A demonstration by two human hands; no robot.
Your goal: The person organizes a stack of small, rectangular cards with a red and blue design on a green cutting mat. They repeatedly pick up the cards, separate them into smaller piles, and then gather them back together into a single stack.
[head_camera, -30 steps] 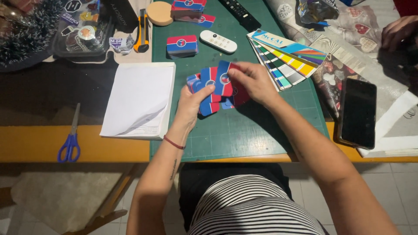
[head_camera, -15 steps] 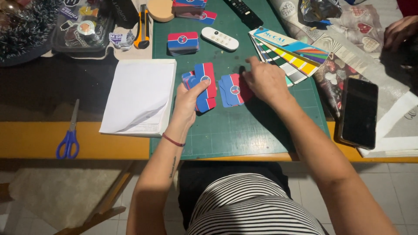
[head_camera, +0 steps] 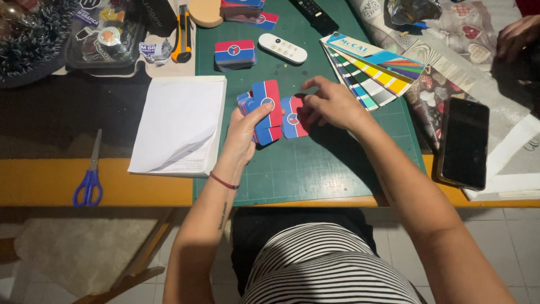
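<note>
Step in hand: I read this as sorting or dealing small cards; the left hand holds a fan of red-and-blue cards while the right hand handles one single card just right of the fan.
Next move calls for: as I judge it, a clean pinch on that single card so it parts from the fan without dragging its neighbours, and a steady left grip meanwhile.
Left hand pose: forearm rising from the near edge of the green cutting mat, palm turned inward, thumb across the face of the fan, fingers closed behind it and gripping the cards.
Right hand pose: arm coming in from the near right corner of the mat, wrist bent left, fingers curled down over the single card's right edge; they touch it, but I cannot tell whether they actually pinch it.
Where the cards are: fan and single card sit over the middle of the mat, the single card lying flat or nearly so on it.
Far side of the mat: a small stack of the same cards and a white remote.
Right of the mat: a fanned colour swatch deck and a dark phone.
Left of the mat: a white paper pad, and blue-handled scissors beyond it.
</note>
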